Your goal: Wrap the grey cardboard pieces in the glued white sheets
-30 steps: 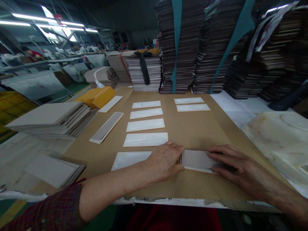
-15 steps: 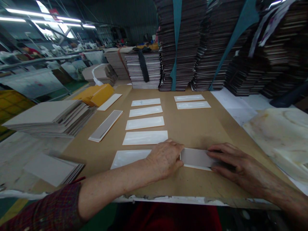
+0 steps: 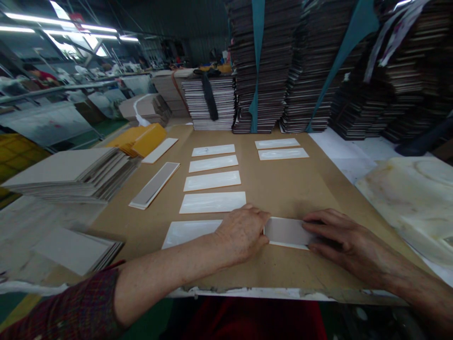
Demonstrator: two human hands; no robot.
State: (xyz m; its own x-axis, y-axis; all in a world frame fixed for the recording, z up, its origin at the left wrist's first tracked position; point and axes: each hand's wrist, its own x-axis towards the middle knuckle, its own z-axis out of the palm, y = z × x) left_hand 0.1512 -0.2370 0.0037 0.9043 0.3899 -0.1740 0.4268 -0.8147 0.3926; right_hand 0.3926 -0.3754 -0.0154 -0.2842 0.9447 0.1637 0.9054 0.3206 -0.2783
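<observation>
A grey cardboard strip [image 3: 286, 230] lies over a white strip whose pale edge shows along its near side. At its left end is my left hand [image 3: 244, 233], closed with thumb and fingers gripping the edges. My right hand [image 3: 334, 236] bends around the right end, thumb near and fingers far, covering that end. Partly beneath my left wrist lies a shiny white strip [image 3: 191, 231]. Beyond it, several more white strips [image 3: 212, 202] lie in a column, and two white strips [image 3: 283, 154] sit farther right. A grey strip on a white one [image 3: 155, 185] lies slanted at the left.
Grey boards are stacked at the left [image 3: 60, 165], with a smaller pile [image 3: 76, 250] nearer me. Yellow material [image 3: 145, 139] lies behind them. Tall stacks of dark sheets [image 3: 264, 71] line the table's far edge. A pale, lumpy sheet [image 3: 406, 203] covers the right side.
</observation>
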